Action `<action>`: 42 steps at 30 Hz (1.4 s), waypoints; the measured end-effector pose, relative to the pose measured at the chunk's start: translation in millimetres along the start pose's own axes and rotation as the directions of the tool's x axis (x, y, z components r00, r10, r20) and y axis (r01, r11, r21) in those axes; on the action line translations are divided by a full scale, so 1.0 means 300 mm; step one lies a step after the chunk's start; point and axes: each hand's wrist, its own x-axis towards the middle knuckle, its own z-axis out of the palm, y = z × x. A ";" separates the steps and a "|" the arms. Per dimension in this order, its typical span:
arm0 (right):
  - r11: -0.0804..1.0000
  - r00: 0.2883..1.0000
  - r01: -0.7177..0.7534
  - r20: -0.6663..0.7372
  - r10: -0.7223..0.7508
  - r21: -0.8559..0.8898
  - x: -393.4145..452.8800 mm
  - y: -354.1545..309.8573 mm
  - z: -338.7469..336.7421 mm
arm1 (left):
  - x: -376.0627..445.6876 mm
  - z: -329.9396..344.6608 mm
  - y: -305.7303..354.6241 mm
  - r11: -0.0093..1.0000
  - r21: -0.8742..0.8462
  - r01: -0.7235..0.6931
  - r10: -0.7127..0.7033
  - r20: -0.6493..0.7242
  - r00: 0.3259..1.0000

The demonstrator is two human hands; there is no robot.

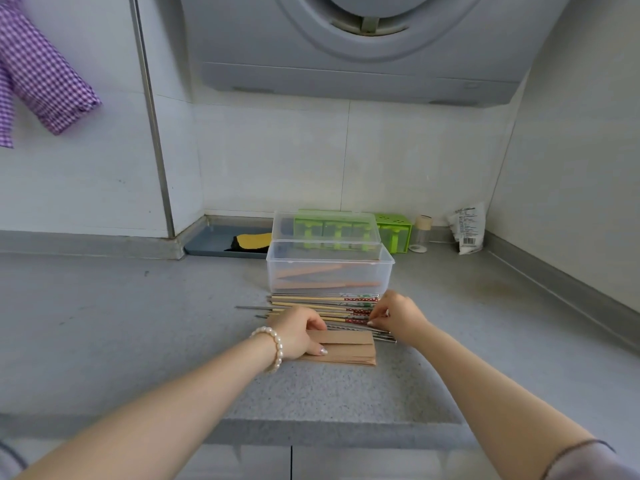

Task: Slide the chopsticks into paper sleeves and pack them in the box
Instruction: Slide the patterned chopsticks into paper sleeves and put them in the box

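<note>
Brown paper sleeves [349,348] lie stacked just in front of the chopsticks [322,306], which lie before the clear box [329,271] holding sleeved pairs. The left hand [299,332] grips the top sleeve; the right hand [398,315] pinches chopstick ends. Behind the box stand a green rack [393,230] and a white packet [465,230] whose print is unreadable.

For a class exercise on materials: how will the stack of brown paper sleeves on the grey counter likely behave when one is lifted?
The stack of brown paper sleeves lies flat and thin, so a single sleeve is probably light and floppy. The left hand grips the top one, so the loose sheets beneath may shift. On the speckled grey counter, it would likely slide rather than roll.
</note>
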 end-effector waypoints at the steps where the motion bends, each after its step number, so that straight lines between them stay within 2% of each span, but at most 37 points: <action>1: 1.000 1.000 -0.001 0.002 0.001 -0.003 0.001 0.000 0.003 | 0.002 -0.002 0.000 1.000 0.004 -0.001 0.001 -0.009 1.000; 5: 0.999 0.999 -0.030 0.012 0.030 0.033 -0.004 -0.013 -0.014 | 0.006 -0.029 0.009 1.000 0.006 -0.009 0.009 -0.038 0.999; 6: 0.996 0.999 -0.043 0.014 0.042 0.077 -0.006 -0.019 -0.032 | 0.006 -0.040 0.011 1.000 -0.010 -0.022 0.021 -0.038 0.999; 8: 0.957 0.997 -0.070 0.007 0.071 0.282 -0.017 -0.032 -0.080 | 0.006 -0.068 0.016 0.996 -0.067 -0.052 0.051 -0.018 0.999; 10: 0.845 0.995 -0.073 -0.022 0.100 0.530 -0.038 -0.045 -0.137 | 0.001 -0.099 0.026 0.990 -0.128 -0.062 0.064 0.013 0.998; 13: 0.574 0.995 -0.038 -0.022 0.097 0.818 -0.076 -0.059 -0.204 | -0.015 -0.144 0.050 0.957 -0.288 -0.024 0.040 0.049 0.998; 15: 0.475 0.999 -0.032 0.009 0.049 0.879 -0.097 -0.071 -0.232 | -0.025 -0.168 0.062 0.897 -0.442 0.007 0.037 0.091 0.995; 18: 0.429 1.000 -0.007 0.017 -0.019 0.904 -0.126 -0.102 -0.264 | -0.041 -0.192 0.066 0.720 -0.684 0.116 0.030 0.198 0.980; 20: 0.400 0.999 0.016 0.002 -0.045 0.917 -0.139 -0.118 -0.283 | -0.051 -0.205 0.067 0.653 -0.739 0.167 0.041 0.254 0.966; 24: 0.474 0.994 0.106 -0.080 -0.075 0.874 -0.150 -0.134 -0.305 | -0.076 -0.216 0.076 0.623 -0.755 0.207 0.066 0.315 0.947; 28: 0.565 0.978 0.201 -0.193 -0.076 0.800 -0.164 -0.195 -0.308 | -0.088 -0.202 0.084 0.654 -0.729 0.201 0.098 0.345 0.933; 31: 0.592 0.968 0.217 -0.248 -0.030 0.776 -0.160 -0.244 -0.293 | -0.089 -0.190 0.098 0.691 -0.701 0.177 0.145 0.375 0.916; 35: 0.746 0.949 0.192 -0.313 0.023 0.638 -0.147 -0.268 -0.260 | -0.093 -0.191 0.104 0.716 -0.684 0.142 0.203 0.398 0.895; 40: 0.772 0.954 0.160 -0.296 0.038 0.616 -0.142 -0.281 -0.254 | -0.101 -0.200 0.087 0.719 -0.683 0.125 0.226 0.400 0.888; 42: 0.689 0.969 0.138 -0.242 0.056 0.712 -0.148 -0.285 -0.257 | -0.102 -0.202 0.085 0.717 -0.685 0.126 0.218 0.392 0.894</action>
